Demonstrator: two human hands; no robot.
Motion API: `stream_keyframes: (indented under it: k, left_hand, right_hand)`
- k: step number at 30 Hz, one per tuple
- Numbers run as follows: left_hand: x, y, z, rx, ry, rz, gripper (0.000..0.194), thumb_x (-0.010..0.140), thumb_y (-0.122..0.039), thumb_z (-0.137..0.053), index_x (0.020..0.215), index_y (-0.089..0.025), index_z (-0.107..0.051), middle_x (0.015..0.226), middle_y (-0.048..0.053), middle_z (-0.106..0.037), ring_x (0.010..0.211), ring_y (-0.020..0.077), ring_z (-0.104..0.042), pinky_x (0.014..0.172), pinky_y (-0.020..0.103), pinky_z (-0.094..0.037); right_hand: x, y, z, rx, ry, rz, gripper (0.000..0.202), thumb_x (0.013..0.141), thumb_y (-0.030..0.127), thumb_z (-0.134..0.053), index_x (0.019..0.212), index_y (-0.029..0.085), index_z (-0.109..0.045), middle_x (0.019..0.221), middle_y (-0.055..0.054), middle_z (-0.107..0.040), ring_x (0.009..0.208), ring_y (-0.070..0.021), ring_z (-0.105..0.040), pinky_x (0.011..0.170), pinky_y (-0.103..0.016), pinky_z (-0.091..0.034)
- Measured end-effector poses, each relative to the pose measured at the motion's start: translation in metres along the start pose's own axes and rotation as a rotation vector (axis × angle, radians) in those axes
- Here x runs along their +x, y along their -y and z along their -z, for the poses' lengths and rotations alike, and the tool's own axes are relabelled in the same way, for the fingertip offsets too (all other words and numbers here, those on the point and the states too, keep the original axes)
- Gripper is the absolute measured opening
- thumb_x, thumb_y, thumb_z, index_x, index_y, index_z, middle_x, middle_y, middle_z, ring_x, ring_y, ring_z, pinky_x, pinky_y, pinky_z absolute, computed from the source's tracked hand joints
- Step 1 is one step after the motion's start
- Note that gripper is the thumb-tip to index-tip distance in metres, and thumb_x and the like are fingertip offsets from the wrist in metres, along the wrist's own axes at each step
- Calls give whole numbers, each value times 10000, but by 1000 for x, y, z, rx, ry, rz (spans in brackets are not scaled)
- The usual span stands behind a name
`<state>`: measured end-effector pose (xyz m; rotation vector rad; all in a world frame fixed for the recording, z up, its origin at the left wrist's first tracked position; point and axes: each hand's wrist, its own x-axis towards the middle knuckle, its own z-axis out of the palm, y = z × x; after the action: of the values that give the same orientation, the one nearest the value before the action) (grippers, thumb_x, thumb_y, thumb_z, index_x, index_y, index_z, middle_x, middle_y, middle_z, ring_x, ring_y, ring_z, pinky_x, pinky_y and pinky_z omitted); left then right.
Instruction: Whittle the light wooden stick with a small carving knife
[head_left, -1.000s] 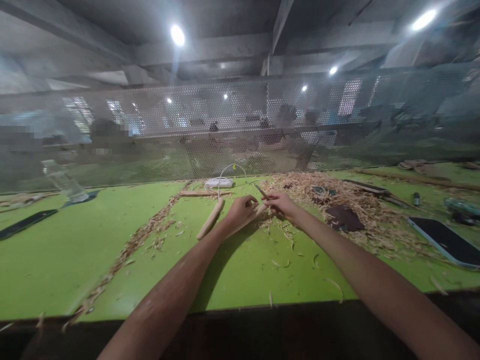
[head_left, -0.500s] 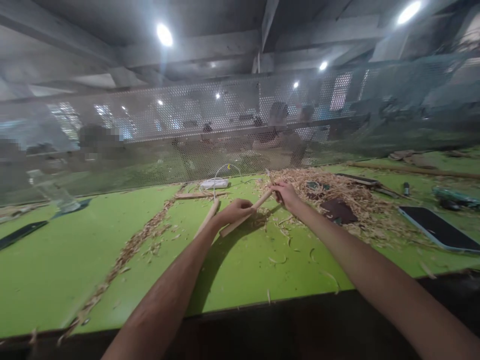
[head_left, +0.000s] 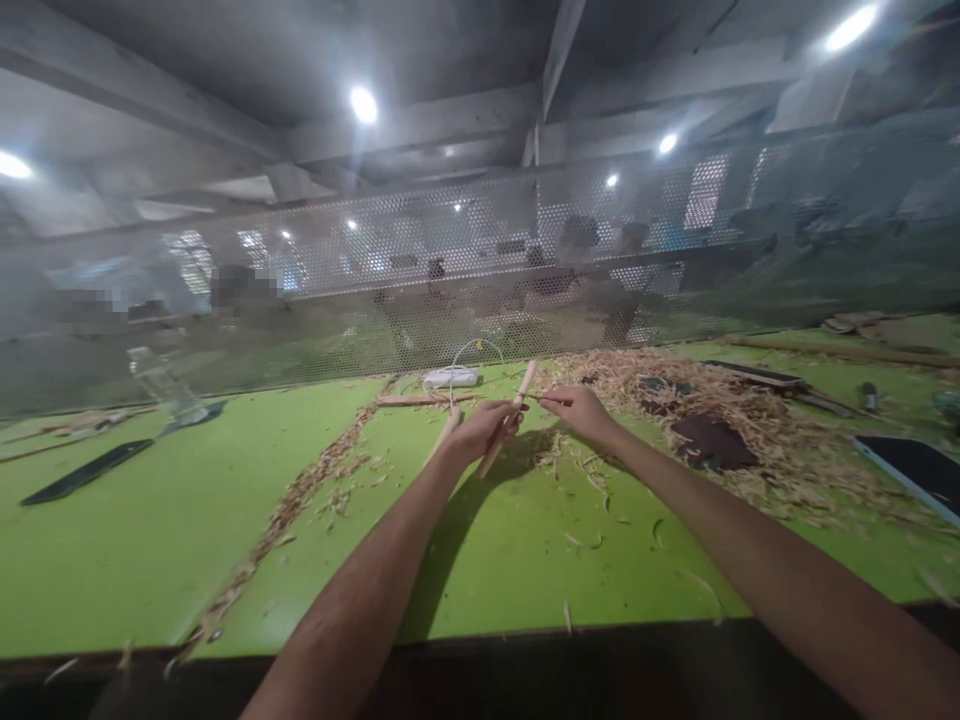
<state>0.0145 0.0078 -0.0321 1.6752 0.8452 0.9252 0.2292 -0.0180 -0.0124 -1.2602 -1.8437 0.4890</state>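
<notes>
My left hand (head_left: 487, 430) is closed around a pale wooden stick (head_left: 529, 378), which slants up and away over the green table. To its right, my right hand (head_left: 577, 412) pinches a thin, dark, narrow tool (head_left: 534, 394), its tip at the stick beside my left fingers. The tool is too small to tell its exact kind. A second pale wooden piece (head_left: 444, 432) lies just left of my left hand, partly hidden by it. Curled wood shavings (head_left: 551, 450) lie below my right hand.
A large heap of shavings (head_left: 720, 390) with dark brown sandpaper-like sheets (head_left: 712, 440) spreads to the right. Phones (head_left: 915, 470) lie at the right and left. A clear bottle (head_left: 165, 385) stands far left. A white device (head_left: 450, 378) sits before the mesh screen (head_left: 337, 320).
The stick has swung steeper in my left hand. My right hand has come off the stick's upper end, moving slightly right and nearer me, with the thin tool now pointing left. The view has shifted left.
</notes>
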Motion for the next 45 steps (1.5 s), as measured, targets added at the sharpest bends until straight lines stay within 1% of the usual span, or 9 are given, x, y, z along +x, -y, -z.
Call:
stream_keyframes:
  k: [4,7,12,17,21,25,30,38,45]
  left_hand:
    - [-2,-2,-1,-311,46,120,231,900,-303,-616,979,-87,-648,745,27,-571,544,55,-487,494,183,-413]
    - [-1,-1,-1,-373,39,151,199,896,-263,-628,985,-87,-658,748,24,-568,542,51,-480,492,177,-400]
    - [-1,3,0,-323,56,130,223,870,-292,-664,943,-82,-656,745,18,-566,555,56,-478,511,189,-389]
    - [-2,5,1,-221,75,141,267,858,-341,-662,916,-81,-651,743,20,-572,560,63,-467,521,203,-373]
    - [-2,3,-3,-164,69,170,297,841,-370,-664,930,-86,-652,751,21,-579,556,69,-459,526,217,-366]
    - [-5,0,-8,-85,91,187,313,839,-405,-654,879,-95,-642,702,2,-556,539,73,-439,529,229,-357]
    - [-7,-3,-9,-20,100,231,254,858,-365,-630,811,-115,-620,652,-14,-526,516,73,-419,509,231,-327]
    - [-4,-3,-4,102,128,228,271,837,-387,-636,804,-119,-626,669,-15,-548,505,67,-427,500,221,-321]
    - [-5,-2,-3,55,127,266,228,880,-332,-593,847,-110,-636,667,-10,-539,511,73,-432,505,224,-342]
  right_hand:
    - [2,-3,2,-86,51,95,253,911,329,-621,1039,182,-782,980,-108,-741,848,-202,-655,769,-334,-514]
    - [2,-5,2,-173,36,148,237,920,311,-609,1020,188,-785,942,-94,-742,815,-187,-645,769,-331,-507]
    - [3,-8,3,-226,22,137,212,898,276,-644,1042,203,-782,987,-93,-744,838,-190,-660,773,-311,-503]
    - [3,-10,4,-291,2,122,208,881,300,-663,1012,207,-796,985,-86,-755,857,-220,-679,789,-327,-512]
    - [4,-18,7,-237,-14,81,226,854,329,-695,1021,213,-795,1017,-85,-753,895,-226,-688,805,-324,-520]
    - [6,-28,11,-191,1,45,239,865,332,-680,1046,216,-784,1019,-81,-754,881,-216,-692,785,-321,-528]
    - [8,-35,11,-224,2,27,226,845,329,-702,1023,222,-790,996,-75,-757,853,-219,-696,764,-313,-524]
    - [12,-52,20,-226,-101,-53,248,847,350,-693,1051,239,-781,1032,-64,-750,884,-225,-699,760,-306,-535]
    - [12,-51,20,-287,-122,-61,284,853,393,-681,1076,245,-776,1020,-61,-755,833,-210,-695,735,-297,-530]
